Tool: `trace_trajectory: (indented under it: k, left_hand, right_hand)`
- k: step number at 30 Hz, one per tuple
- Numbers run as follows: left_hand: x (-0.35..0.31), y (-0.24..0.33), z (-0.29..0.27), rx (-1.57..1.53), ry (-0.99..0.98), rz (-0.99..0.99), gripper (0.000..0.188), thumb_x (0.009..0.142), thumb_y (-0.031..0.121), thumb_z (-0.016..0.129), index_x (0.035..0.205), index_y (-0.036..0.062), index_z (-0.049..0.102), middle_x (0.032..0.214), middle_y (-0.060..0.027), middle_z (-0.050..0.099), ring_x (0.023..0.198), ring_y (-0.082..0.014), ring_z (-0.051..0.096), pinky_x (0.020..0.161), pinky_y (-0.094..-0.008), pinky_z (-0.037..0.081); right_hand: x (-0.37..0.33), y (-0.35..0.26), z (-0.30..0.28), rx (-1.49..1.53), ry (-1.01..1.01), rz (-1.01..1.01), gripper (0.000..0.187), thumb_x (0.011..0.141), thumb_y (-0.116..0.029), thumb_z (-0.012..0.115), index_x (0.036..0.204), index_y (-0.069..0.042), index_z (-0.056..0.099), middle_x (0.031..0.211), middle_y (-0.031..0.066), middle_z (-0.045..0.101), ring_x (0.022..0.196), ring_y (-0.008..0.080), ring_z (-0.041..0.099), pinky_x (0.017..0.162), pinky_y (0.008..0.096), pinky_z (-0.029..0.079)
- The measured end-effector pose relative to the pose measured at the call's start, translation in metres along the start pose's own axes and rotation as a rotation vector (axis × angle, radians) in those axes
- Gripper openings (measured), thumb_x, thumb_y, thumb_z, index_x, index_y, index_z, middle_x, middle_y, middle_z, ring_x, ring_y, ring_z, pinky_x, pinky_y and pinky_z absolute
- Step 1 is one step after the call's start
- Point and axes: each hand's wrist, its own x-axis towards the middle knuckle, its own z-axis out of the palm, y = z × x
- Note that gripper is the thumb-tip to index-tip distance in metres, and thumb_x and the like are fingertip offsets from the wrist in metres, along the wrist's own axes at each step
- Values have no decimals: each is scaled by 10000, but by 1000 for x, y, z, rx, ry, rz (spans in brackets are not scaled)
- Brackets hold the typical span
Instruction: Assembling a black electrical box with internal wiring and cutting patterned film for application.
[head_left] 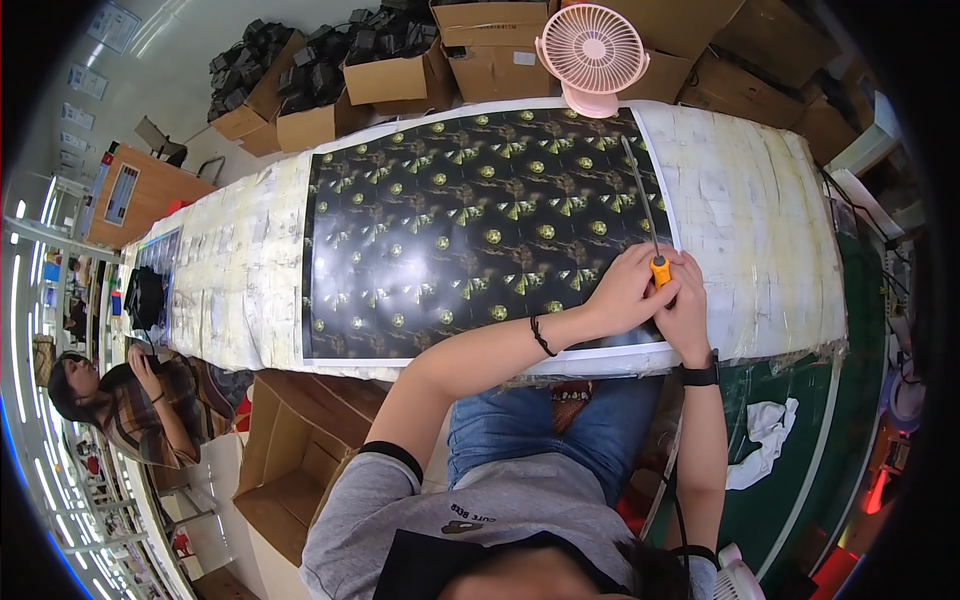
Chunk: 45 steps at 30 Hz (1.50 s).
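A long screwdriver with an orange handle (661, 271) is held at the right edge of a dark, glossy printed sheet (430, 235). Its thin metal shaft (641, 192) points away from me, along that edge of the sheet. My left hand (628, 292) reaches across from the left, its fingers closed about the handle with the thumb beside it. Against the handle's other side is my right hand (686, 308), also closed, with its fingers curled and partly hidden. The sheet has a white border and a repeating green and gold pattern.
The sheet lies on a padded, tape-covered table (745, 230). A pink fan (594, 50) stands at its far edge, with cardboard boxes (400, 75) of black parts behind. Another person (140, 400) sits at left, near an open carton (290, 460). White cloth (765, 440) lies on green surface at right.
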Motion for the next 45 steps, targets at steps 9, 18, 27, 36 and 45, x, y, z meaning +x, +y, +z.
trace_trajectory:
  k: [9, 18, 27, 36, 45]
  left_hand:
    - [-2, -5, -1, 54, 30, -28, 309, 863, 221, 633, 1104, 33, 592, 1076, -151, 609, 1034, -350, 548, 925, -410, 423]
    - [-4, -10, 14, -6, 71, -31, 341, 830, 269, 649, 1044, 10, 591, 975, -170, 585, 981, -367, 553, 890, -419, 434]
    - [-7, -11, 12, 54, 64, -59, 395, 857, 338, 621, 1047, -5, 577, 1009, -186, 560, 997, -376, 530, 907, -437, 420]
    - [-3, -10, 11, 43, 73, -23, 390, 866, 342, 609, 1010, -19, 579, 962, -174, 547, 953, -362, 527, 877, -434, 420]
    - [-11, -8, 9, 57, 72, -42, 395, 865, 349, 600, 999, -22, 585, 960, -174, 547, 966, -356, 529, 891, -429, 417]
  right_hand:
    - [0, 6, 4, 27, -55, 3, 230, 798, -105, 657, 999, 0, 625, 962, 176, 649, 995, 380, 593, 1074, 507, 361]
    - [-14, 18, 1, 39, -90, 126, 341, 822, -93, 627, 1140, 25, 599, 1173, 207, 619, 1177, 398, 530, 1095, 477, 347]
    - [-15, 19, 7, 61, -87, 156, 320, 860, -74, 607, 1166, 19, 590, 1233, 179, 613, 1214, 405, 510, 1103, 468, 332]
    - [-9, 14, 6, 108, -79, 192, 323, 853, -45, 616, 1168, 23, 592, 1205, 177, 618, 1190, 382, 524, 998, 429, 417]
    - [-13, 8, 8, 82, -85, 158, 310, 852, -42, 611, 1154, 27, 594, 1206, 183, 616, 1178, 388, 528, 977, 425, 429]
